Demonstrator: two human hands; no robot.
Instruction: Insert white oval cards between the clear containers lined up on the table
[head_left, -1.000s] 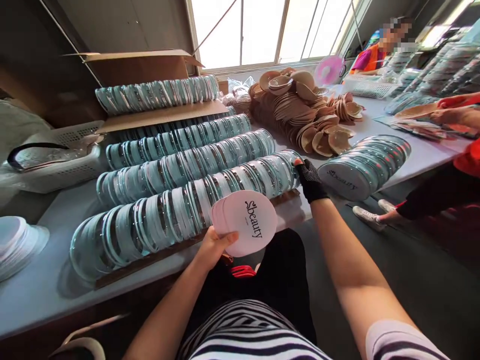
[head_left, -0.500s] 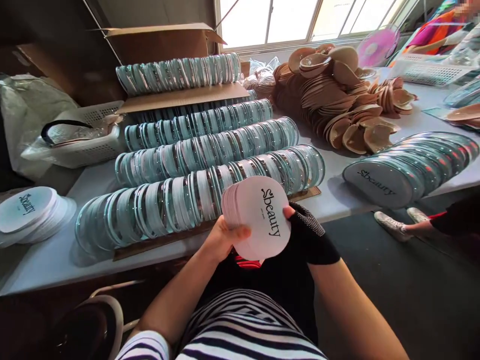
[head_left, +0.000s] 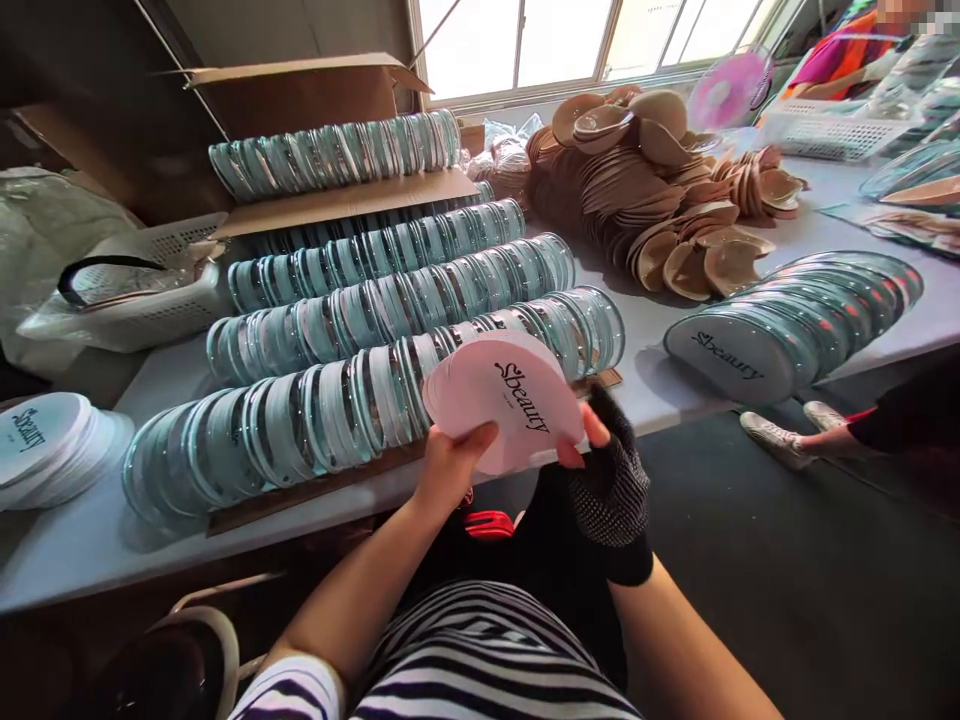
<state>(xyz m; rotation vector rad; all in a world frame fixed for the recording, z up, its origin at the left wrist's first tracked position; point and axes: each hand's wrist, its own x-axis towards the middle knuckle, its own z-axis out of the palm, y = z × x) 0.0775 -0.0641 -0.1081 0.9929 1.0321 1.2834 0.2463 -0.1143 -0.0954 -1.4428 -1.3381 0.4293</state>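
A small stack of round white cards [head_left: 480, 385] is held in front of me, the top one printed "Sbeauty" in black. My bare left hand [head_left: 448, 470] grips the stack at its lower left, thumb across the face. My right hand [head_left: 613, 490] wears a black dotted glove that leaves some fingertips bare. Its fingertips pinch the right edge of the top card; how many cards they hold cannot be made out. Just behind the stack lies the front row of clear round packages [head_left: 330, 420], standing on edge.
More rows of packages [head_left: 397, 285] lie behind, one on a cardboard flap [head_left: 360, 200]. A pile of beige cups [head_left: 637, 190] stands at the back. Loose cards [head_left: 45, 440] sit at far left, a package row [head_left: 795, 320] at right. Another person's shoes [head_left: 776, 435] show below the table.
The card stack has tilted back and risen slightly. My right hand has turned, its fingers now pinching the card's lower right edge. The view has shifted a little to the right.
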